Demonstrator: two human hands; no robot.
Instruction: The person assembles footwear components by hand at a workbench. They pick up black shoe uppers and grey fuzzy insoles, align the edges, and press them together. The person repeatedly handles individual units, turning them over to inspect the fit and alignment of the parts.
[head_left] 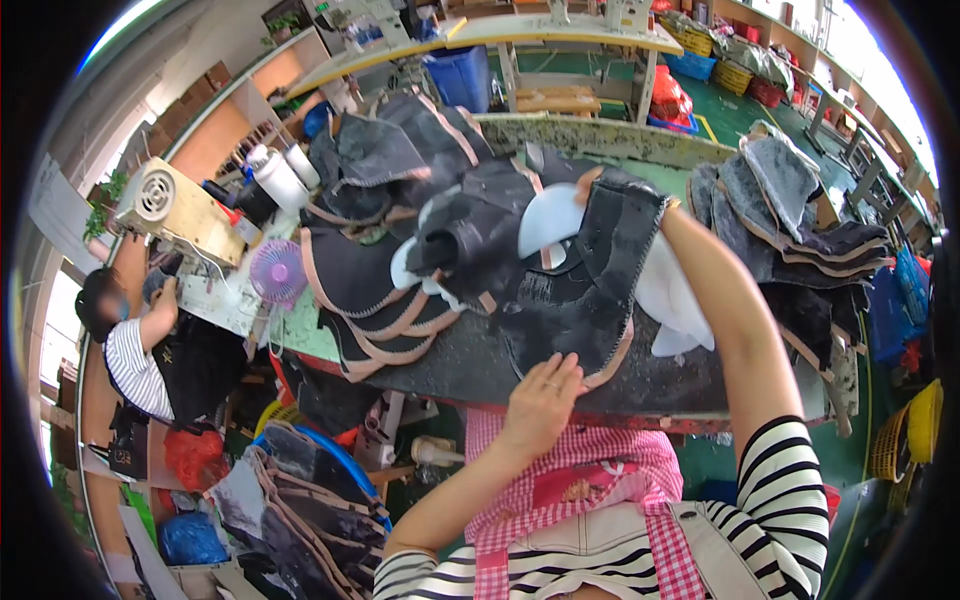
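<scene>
Head view: a dark panel [578, 305] with a stitched edge is over the middle of the desk [455, 370]. The left hand [545, 397] lays its extended fingers on the panel's near edge; whether it pinches, I cannot tell. The right hand [587, 186] is at the far edge, partly hidden by the panel, its grip unclear. White sheets [675, 300] lie just right, dark trimmed pieces [348, 275] left.

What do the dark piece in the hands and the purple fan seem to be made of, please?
The dark piece looks like mostly matte fabric or leather, given its soft creases and stitch-like edging; I cannot tell which. The purple fan seems to be smooth plastic, judging by its evenly coloured grille.
</scene>
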